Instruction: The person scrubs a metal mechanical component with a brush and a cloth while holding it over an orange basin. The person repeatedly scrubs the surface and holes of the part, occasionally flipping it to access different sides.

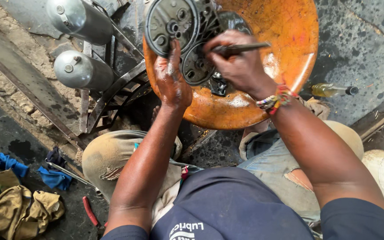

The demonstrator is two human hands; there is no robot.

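A dark, greasy engine part (174,22) with round housings stands in an orange basin (285,40). My left hand (170,82), wet with oil, grips the lower edge of that part. My right hand (236,62) holds a thin dark tool (245,46) like a brush handle, pressed against the part's smaller round section (194,66). A beaded bracelet (274,100) circles my right wrist.
Two silver cylinders (83,69) on a metal frame lie at the upper left. A small bottle of yellow liquid (332,90) lies right of the basin. Blue and tan rags (14,195) and a red-handled tool (90,211) lie on the oily ground at left.
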